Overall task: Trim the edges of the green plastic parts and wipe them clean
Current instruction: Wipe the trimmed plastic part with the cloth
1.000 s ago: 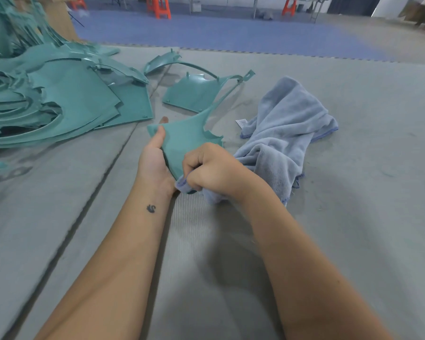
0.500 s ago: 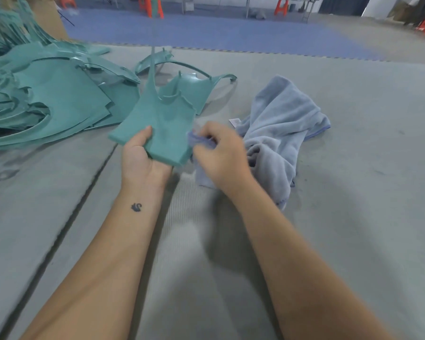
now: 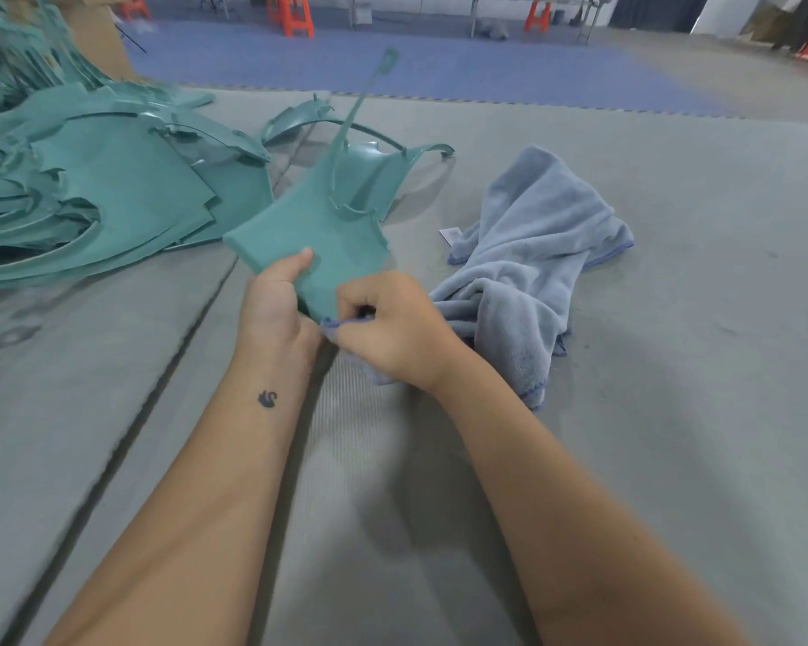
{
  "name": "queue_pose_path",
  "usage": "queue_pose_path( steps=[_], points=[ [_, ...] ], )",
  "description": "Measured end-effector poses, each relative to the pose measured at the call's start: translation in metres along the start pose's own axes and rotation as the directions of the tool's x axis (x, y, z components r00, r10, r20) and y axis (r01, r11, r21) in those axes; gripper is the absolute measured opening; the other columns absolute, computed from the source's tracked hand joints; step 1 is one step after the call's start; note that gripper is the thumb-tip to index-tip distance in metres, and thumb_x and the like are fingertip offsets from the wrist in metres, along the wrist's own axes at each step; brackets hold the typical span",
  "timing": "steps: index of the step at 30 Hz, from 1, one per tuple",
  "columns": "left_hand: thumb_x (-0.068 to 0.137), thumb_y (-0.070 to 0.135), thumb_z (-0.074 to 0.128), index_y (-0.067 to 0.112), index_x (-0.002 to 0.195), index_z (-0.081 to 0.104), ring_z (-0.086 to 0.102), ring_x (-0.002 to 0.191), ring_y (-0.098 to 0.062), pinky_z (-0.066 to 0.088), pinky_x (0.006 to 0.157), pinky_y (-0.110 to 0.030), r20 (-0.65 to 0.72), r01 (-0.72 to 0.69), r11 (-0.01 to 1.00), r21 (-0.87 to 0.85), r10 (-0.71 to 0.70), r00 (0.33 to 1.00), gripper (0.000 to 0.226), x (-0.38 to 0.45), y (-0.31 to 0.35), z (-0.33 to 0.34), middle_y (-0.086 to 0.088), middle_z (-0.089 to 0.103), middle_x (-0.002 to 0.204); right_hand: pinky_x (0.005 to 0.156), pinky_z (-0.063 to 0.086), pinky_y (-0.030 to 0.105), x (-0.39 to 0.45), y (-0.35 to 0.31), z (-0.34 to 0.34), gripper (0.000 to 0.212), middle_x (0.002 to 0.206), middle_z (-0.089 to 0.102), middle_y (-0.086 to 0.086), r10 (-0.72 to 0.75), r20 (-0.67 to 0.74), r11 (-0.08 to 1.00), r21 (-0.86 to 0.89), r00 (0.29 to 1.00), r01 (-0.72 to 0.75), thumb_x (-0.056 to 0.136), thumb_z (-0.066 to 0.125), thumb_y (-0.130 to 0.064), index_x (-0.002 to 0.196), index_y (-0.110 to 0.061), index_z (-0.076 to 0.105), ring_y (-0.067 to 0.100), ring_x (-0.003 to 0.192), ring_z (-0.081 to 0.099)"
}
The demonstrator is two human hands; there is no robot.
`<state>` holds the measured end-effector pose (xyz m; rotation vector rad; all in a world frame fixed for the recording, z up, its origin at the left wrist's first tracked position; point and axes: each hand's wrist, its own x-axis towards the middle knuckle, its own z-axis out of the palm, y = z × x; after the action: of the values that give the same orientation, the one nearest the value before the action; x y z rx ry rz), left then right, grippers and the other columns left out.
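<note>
While a green plastic part (image 3: 318, 230) is held above the grey mat (image 3: 672, 412) by the left hand (image 3: 276, 305), thumb clamped on its face, its near corner is being wiped with the blue cloth (image 3: 532, 254), pinched by the right hand (image 3: 393, 328). Wiping the remaining edges is judged next.

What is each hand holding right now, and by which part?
The left hand holds a green plastic part by its near lower corner, thumb on top. The right hand pinches a bunched end of the blue cloth against that part's bottom edge.
</note>
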<state>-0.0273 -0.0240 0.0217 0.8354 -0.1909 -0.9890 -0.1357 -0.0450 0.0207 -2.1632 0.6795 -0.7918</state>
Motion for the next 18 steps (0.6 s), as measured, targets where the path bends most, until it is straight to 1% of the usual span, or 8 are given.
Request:
queue_pose_path(
  steps=[2,3,5,7,10,12,15,18],
  points=[
    [0.094,0.002,0.046,-0.004,0.13,0.054,0.063,0.109,-0.037,0.052,0.093,-0.048,-0.008,0.01,1.0,-0.005,-0.01,1.0,0.037,0.003,0.0,0.0,-0.02,0.064,0.122,0.044,0.024,0.019,0.0,-0.002,-0.004,0.035,0.048,0.03,-0.008,0.107,-0.234,0.97,0.24,0.966,-0.049,0.075,0.06,-0.002,0.053,-0.017,0.037,0.004,0.042,0.031],
    [0.094,0.001,0.047,-0.003,0.129,0.055,0.062,0.111,-0.037,0.049,0.097,-0.05,-0.002,0.007,1.0,-0.003,-0.007,1.0,0.037,0.004,0.001,0.0,-0.02,0.063,0.123,0.047,0.025,0.018,0.0,-0.001,-0.008,0.028,0.052,0.031,-0.008,0.149,-0.412,0.962,0.272,0.899,-0.034,0.074,0.056,-0.005,0.055,-0.015,0.037,0.003,0.047,0.03],
    [0.092,0.0,0.048,0.0,0.123,0.059,0.065,0.106,-0.035,0.05,0.095,-0.051,0.026,-0.005,1.0,0.024,0.004,1.0,0.033,0.004,0.001,-0.002,-0.018,0.067,0.117,0.055,0.029,0.017,0.001,0.004,-0.018,0.028,0.057,0.035,-0.011,0.19,-0.673,0.97,0.239,0.714,-0.033,0.078,0.055,-0.005,0.06,-0.017,0.038,0.004,0.055,0.031],
    [0.093,0.001,0.048,0.002,0.123,0.06,0.067,0.103,-0.034,0.053,0.091,-0.048,0.088,-0.005,0.997,0.072,-0.001,0.996,0.032,0.001,-0.001,-0.003,-0.017,0.068,0.115,0.06,0.034,0.015,0.001,0.01,-0.023,0.021,0.066,0.046,-0.007,0.166,-0.749,0.983,0.177,0.642,-0.047,0.082,0.056,-0.005,0.067,-0.016,0.046,0.005,0.062,0.039],
    [0.093,0.009,0.049,0.001,0.121,0.061,0.069,0.096,-0.028,0.057,0.084,-0.039,0.236,0.011,0.995,0.103,-0.035,0.971,0.031,-0.007,-0.007,0.003,-0.015,0.07,0.108,0.068,0.036,0.01,0.002,0.014,-0.015,0.005,0.078,0.054,-0.002,0.07,-0.639,0.997,0.073,0.766,-0.03,0.083,0.059,-0.004,0.08,-0.008,0.061,0.008,0.071,0.046],
    [0.089,0.016,0.053,0.0,0.121,0.059,0.068,0.099,-0.027,0.056,0.088,-0.037,0.313,0.019,0.998,0.064,-0.038,0.949,0.036,-0.011,-0.01,0.007,-0.016,0.069,0.108,0.073,0.039,0.012,0.002,0.014,-0.006,0.013,0.083,0.059,0.002,-0.013,-0.509,1.0,0.003,0.861,0.017,0.078,0.061,0.006,0.088,0.0,0.067,0.008,0.076,0.049],
    [0.097,0.026,0.046,0.003,0.107,0.067,0.071,0.094,-0.026,0.058,0.082,-0.036,0.298,0.046,0.999,-0.024,-0.037,0.954,0.033,-0.01,-0.007,0.004,-0.013,0.073,0.1,0.074,0.048,0.025,0.003,0.012,-0.001,0.02,0.085,0.068,0.01,-0.137,-0.369,0.991,-0.049,0.919,0.128,0.072,0.061,0.011,0.087,0.001,0.071,0.022,0.078,0.062],
    [0.102,0.032,0.039,0.008,0.085,0.079,0.073,0.088,-0.024,0.059,0.07,-0.034,0.282,0.031,0.992,-0.119,0.004,0.959,0.05,-0.004,-0.003,-0.004,-0.01,0.075,0.094,0.068,0.05,0.031,0.002,0.007,0.001,0.015,0.076,0.069,0.008,-0.145,-0.221,0.989,-0.007,0.964,0.148,0.069,0.061,0.004,0.077,-0.004,0.072,0.024,0.073,0.064]
  ],
)
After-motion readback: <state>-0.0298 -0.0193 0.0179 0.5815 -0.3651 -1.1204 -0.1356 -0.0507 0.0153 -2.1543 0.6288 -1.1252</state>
